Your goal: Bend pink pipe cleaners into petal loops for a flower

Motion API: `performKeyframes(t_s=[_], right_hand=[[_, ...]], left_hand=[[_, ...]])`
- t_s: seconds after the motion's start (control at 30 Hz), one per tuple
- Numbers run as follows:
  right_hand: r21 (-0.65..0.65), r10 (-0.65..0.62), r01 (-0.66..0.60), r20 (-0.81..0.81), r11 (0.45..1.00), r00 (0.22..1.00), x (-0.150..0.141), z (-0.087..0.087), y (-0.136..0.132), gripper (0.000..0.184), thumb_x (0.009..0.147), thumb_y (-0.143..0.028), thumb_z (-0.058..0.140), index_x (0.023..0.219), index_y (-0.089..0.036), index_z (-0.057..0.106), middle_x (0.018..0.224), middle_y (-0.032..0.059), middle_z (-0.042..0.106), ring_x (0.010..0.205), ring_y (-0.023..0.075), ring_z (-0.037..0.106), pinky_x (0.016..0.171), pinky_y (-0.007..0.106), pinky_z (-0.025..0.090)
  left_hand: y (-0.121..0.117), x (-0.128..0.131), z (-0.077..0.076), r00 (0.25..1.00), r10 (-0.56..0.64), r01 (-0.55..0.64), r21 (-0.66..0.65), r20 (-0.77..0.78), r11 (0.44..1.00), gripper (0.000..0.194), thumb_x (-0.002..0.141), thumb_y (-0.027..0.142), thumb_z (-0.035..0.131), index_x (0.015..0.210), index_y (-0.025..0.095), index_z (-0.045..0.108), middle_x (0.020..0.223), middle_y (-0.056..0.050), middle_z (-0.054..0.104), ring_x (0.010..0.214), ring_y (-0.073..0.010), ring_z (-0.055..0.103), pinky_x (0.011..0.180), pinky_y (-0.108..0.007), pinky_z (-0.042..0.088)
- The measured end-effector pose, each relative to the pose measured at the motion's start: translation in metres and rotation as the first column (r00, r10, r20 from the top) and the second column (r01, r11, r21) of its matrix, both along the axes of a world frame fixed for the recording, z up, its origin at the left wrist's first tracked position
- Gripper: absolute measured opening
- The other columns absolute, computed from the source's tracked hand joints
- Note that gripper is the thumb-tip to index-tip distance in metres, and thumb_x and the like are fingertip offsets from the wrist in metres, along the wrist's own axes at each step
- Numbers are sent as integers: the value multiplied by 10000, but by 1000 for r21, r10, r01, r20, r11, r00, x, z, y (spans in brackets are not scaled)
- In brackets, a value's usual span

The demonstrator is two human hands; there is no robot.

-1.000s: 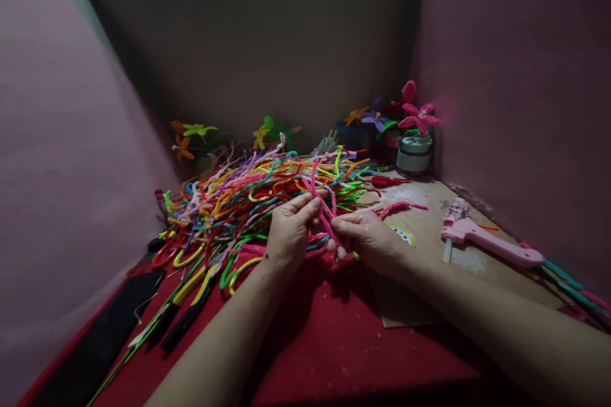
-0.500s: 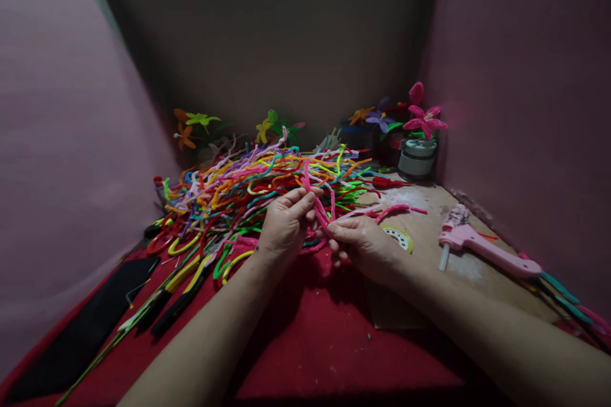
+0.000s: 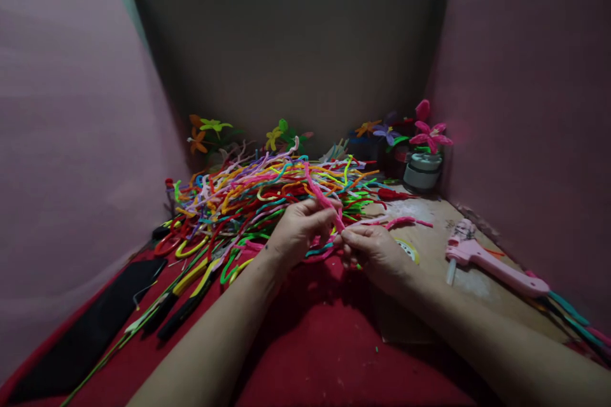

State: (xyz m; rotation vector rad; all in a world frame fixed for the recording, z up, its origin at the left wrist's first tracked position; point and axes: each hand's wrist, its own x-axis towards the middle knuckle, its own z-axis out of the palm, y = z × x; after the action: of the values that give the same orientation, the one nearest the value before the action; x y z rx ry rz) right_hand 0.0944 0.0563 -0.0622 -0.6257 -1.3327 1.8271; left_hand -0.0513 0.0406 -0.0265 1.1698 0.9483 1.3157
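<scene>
Pink pipe cleaners (image 3: 321, 196) run between my two hands, which are close together over the front of a heap. My left hand (image 3: 301, 227) is closed, pinching the pink strands along their length. Lower down and to the right, my right hand (image 3: 375, 247) is closed on the bottom end of the same strands with thumb and fingertips. One strand end sticks up past my left fingers. Behind and beside my hands lies a tangled heap of many-coloured pipe cleaners (image 3: 248, 187).
A pink glue gun (image 3: 499, 267) lies on a brown board (image 3: 429, 203) at right, with a yellow tape roll (image 3: 408, 251) nearby. Yellow-black pliers (image 3: 191, 296) and a black flat case (image 3: 90, 331) are at left. A pink flower (image 3: 431, 135) stands in a grey pot (image 3: 422, 172) behind.
The pink strands, earlier spread in a loop between my hands, now lie drawn together. My left hand has shifted toward my right hand. The camera view has swung slightly.
</scene>
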Motion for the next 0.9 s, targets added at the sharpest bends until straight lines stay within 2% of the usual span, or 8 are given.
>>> performKeyframes(t_s=[0.07, 0.13, 0.23, 0.33, 0.4, 0.53, 0.77, 0.9], right_hand=[[31, -28, 27, 18, 999, 999, 1, 0, 3, 231, 711, -316, 615, 608, -110, 602, 475, -21, 498, 409, 68, 432, 430, 209, 282], [11, -23, 23, -7, 1000, 1000, 2, 0, 6, 234, 703, -314, 629, 596, -110, 594, 481, -17, 508, 414, 67, 429, 436, 209, 284], [-184, 83, -113, -161, 976, 983, 3, 2, 7, 203, 710, -317, 618, 656, -121, 604, 554, 1, 557, 478, 87, 483, 506, 227, 357], [-377, 209, -314, -293, 872, 933, 6, 2, 8, 122, 709, -244, 599, 738, -126, 610, 639, 23, 595, 549, 109, 525, 575, 269, 408], [-415, 243, -365, -317, 833, 917, 7, 1, 9, 92, 697, -168, 601, 767, -110, 610, 643, 21, 593, 537, 93, 511, 574, 266, 409], [-363, 257, -366, -314, 857, 914, 9, -3, 11, 55, 718, -157, 604, 745, -109, 597, 635, 14, 590, 527, 93, 515, 569, 271, 412], [-327, 246, -329, -270, 886, 931, 6, -5, 11, 122, 737, -185, 621, 795, -82, 590, 594, -9, 546, 476, 65, 470, 527, 254, 398], [-340, 200, -279, -250, 898, 947, 5, -2, 8, 146, 692, -209, 668, 725, -114, 562, 555, -20, 537, 459, 72, 469, 497, 250, 388]], left_hand=[[-1, 2, -2, 977, -33, 32, -10, -209, 999, 225, 678, 318, 660, 621, 107, 606, 472, 29, 482, 401, -35, 368, 411, -181, 258], [-2, 4, -3, 952, 3, 1, 13, -308, 1000, 288, 697, 339, 635, 546, 105, 565, 461, 22, 477, 408, -41, 374, 415, -185, 252], [-3, 6, -1, 966, 68, -59, 41, -250, 997, 252, 702, 357, 620, 633, 115, 601, 513, 10, 527, 431, -62, 429, 428, -191, 285], [-3, 4, 1, 974, 98, -83, 82, -203, 993, 239, 689, 361, 628, 689, 122, 618, 518, 7, 538, 435, -77, 461, 431, -197, 309], [-4, 3, 3, 969, 102, -76, 120, -227, 990, 230, 695, 348, 624, 658, 121, 607, 496, 13, 519, 431, -75, 459, 437, -197, 320], [-4, 3, 6, 955, 98, -59, 143, -281, 988, 219, 728, 317, 592, 630, 122, 585, 493, 20, 504, 431, -66, 445, 440, -191, 319], [-3, 5, 2, 961, 91, -58, 129, -262, 990, 202, 738, 317, 580, 679, 123, 590, 483, 33, 461, 411, -55, 398, 415, -184, 293], [-4, 3, 5, 955, 54, -16, 130, -291, 991, 178, 728, 301, 589, 722, 124, 606, 541, 16, 513, 459, -65, 427, 452, -189, 323]])
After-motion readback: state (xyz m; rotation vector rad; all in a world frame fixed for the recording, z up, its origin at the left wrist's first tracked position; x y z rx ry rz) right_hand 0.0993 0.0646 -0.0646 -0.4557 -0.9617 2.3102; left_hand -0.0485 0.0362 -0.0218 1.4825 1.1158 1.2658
